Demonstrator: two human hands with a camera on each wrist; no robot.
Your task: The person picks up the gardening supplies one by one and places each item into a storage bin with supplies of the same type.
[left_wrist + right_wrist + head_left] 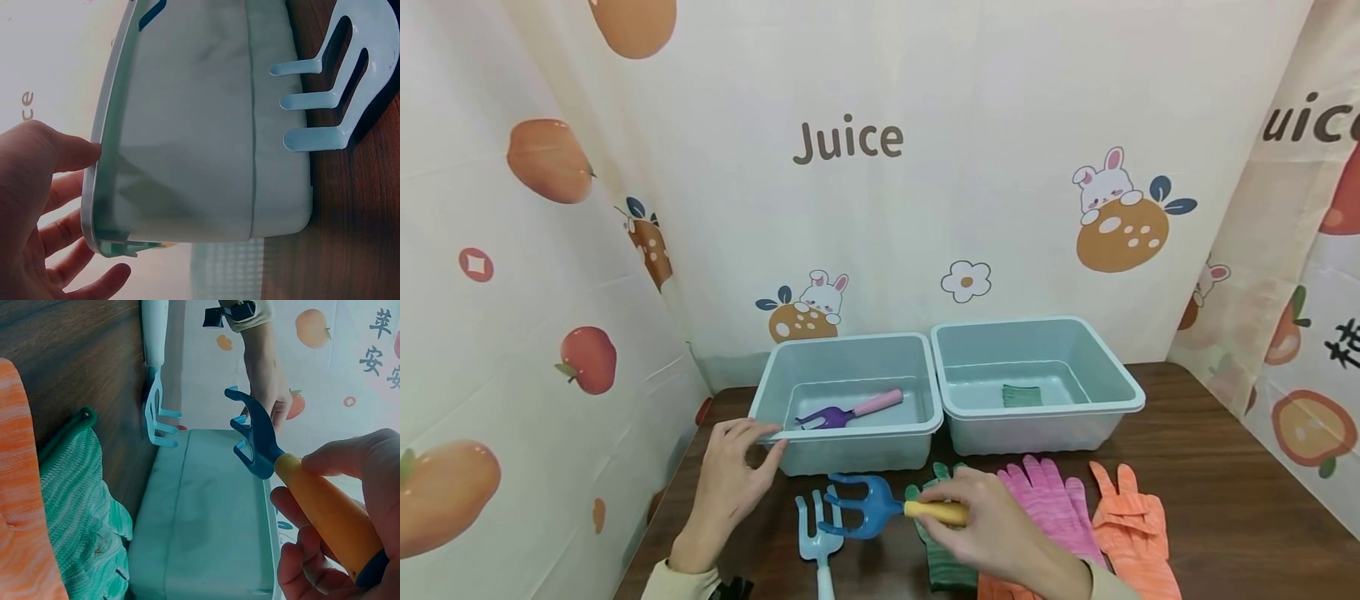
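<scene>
My right hand (981, 521) grips the yellow handle of a blue hand rake (868, 506), its prongs pointing left, raised in front of the left bin (850, 450). My left hand (730, 483) touches that bin's front left rim, thumb on the near side and fingers over the edge, as the left wrist view shows. Inside the left bin lies a purple hand rake (831, 417) with a pink handle. A light blue hand rake (820, 533) rests on the table below the bin, between my hands. Green gloves (951, 558) lie partly hidden under my right hand.
The right bin (1037, 429) stands beside the left one, with a folded green item (1022, 396) inside. Pink gloves (1052, 504) and orange gloves (1131, 525) lie on the brown table (1210, 467) at the right. A printed curtain (880, 225) hangs behind the bins.
</scene>
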